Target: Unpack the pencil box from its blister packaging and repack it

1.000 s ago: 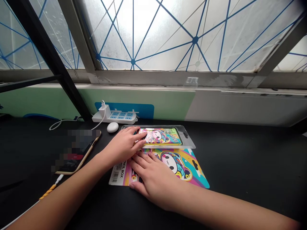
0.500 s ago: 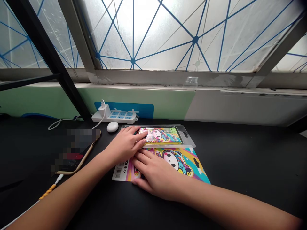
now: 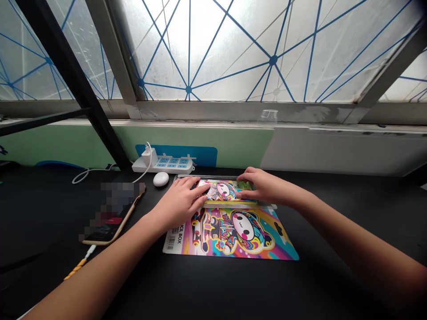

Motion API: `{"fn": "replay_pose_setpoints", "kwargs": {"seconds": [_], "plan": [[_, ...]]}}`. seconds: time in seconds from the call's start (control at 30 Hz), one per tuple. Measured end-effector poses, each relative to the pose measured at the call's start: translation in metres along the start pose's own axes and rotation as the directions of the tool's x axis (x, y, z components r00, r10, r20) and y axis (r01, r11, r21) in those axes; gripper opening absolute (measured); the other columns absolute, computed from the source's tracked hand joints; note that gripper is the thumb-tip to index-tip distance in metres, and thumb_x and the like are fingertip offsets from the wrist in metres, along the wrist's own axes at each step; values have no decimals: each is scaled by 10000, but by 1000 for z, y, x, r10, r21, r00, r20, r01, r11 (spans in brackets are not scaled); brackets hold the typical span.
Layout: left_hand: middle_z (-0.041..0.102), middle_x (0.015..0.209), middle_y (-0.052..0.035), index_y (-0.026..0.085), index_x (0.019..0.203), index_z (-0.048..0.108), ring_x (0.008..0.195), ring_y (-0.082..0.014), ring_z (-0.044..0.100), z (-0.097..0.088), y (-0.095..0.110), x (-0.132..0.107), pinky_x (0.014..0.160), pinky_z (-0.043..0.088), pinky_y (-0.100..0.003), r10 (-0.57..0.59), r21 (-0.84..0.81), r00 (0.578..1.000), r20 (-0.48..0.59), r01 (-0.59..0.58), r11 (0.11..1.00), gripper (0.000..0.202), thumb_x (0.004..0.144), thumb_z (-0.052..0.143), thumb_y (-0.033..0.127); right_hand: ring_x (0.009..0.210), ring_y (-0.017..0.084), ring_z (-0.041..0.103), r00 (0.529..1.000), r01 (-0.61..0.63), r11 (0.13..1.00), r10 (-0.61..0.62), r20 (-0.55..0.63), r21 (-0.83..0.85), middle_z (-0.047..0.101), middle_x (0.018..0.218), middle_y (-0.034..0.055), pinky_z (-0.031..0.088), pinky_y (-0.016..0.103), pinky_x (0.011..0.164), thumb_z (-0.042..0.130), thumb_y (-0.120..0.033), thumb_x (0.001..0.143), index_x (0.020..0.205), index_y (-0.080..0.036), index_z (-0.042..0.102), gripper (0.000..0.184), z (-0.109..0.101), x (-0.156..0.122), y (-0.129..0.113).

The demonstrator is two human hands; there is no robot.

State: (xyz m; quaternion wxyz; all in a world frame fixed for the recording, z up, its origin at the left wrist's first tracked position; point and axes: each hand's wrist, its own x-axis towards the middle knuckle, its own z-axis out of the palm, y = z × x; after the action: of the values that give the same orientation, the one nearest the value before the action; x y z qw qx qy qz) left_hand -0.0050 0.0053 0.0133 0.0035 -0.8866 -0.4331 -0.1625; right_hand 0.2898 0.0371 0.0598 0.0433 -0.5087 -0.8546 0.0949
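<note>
A pencil box (image 3: 223,191) with a colourful cartoon print lies in its clear plastic tray (image 3: 265,206) on the black table. My left hand (image 3: 182,198) rests flat over the tray's left end, its fingers stretched onto the box. At the right end, my right hand (image 3: 256,184) grips the box with bent fingers at the far edge and the thumb on the printed face. Nearer to me, a matching printed backing card (image 3: 247,233) lies flat, its top edge against or under the tray; "PENCIL BOX" lettering is partly covered by my left hand.
A phone (image 3: 111,226) with a cable lies to the left. Behind it are a round white case (image 3: 160,179) and a white power strip (image 3: 170,165) with a plugged-in charger. A black metal post (image 3: 76,84) slants up at the left, before the window (image 3: 213,53).
My right hand has left the backing card and moved up to the right end of the pencil box, uncovering the card's print. My left hand stays on the tray. The view has shifted slightly.
</note>
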Motion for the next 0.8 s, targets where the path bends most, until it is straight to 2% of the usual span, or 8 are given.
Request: {"fn": "replay_pose_setpoints", "kwargs": {"seconds": [0.07, 0.2, 0.4, 0.63, 0.8], "plan": [[556, 1491, -130, 279, 1443, 596, 1367, -323, 505, 0, 1, 0, 1129, 408, -532, -1, 1, 1000, 0, 1, 1000, 437, 1075, 398, 407, 1103, 326, 648, 999, -9, 1000, 8, 49, 28, 630, 1239, 153, 562, 399, 867, 635, -658, 838, 1270, -196, 708, 637, 0, 2, 7], [549, 1504, -144, 224, 1448, 578, 1389, -329, 488, 0, 1, 1, 1146, 393, -531, -36, -23, 999, 17, 37, 999, 453, 1064, 431, 414, 1165, 349, 605, 994, -32, 998, 25, 107, 59, 593, 1256, 162, 545, 432, 939, 695, -654, 780, 1326, -189, 669, 718, 3, 3, 6], [534, 1533, -150, 158, 1508, 491, 1406, -318, 471, -1, 0, 2, 1182, 363, -517, -71, -87, 997, 16, 72, 994, 542, 1048, 463, 442, 1146, 347, 589, 994, -62, 996, 56, 91, 64, 576, 1227, 144, 544, 440, 928, 773, -614, 730, 1264, -206, 671, 680, 4, 5, 6], [527, 1539, -166, 162, 1560, 409, 1425, -340, 460, -7, -7, 2, 1160, 379, -529, -166, -122, 986, -7, 164, 979, 648, 1007, 539, 474, 1128, 327, 556, 999, -15, 1000, 16, -49, 10, 594, 1171, 109, 518, 422, 912, 878, -527, 657, 1085, -226, 647, 572, 5, 2, -2], [543, 1522, -174, 162, 1556, 414, 1408, -351, 484, -14, -17, 2, 1153, 394, -524, -206, -146, 977, -61, 196, 970, 779, 913, 709, 487, 1001, 324, 581, 979, 6, 998, -19, -203, -63, 647, 1020, 74, 492, 422, 818, 921, -366, 627, 985, -236, 567, 520, 13, -3, -9]]}}
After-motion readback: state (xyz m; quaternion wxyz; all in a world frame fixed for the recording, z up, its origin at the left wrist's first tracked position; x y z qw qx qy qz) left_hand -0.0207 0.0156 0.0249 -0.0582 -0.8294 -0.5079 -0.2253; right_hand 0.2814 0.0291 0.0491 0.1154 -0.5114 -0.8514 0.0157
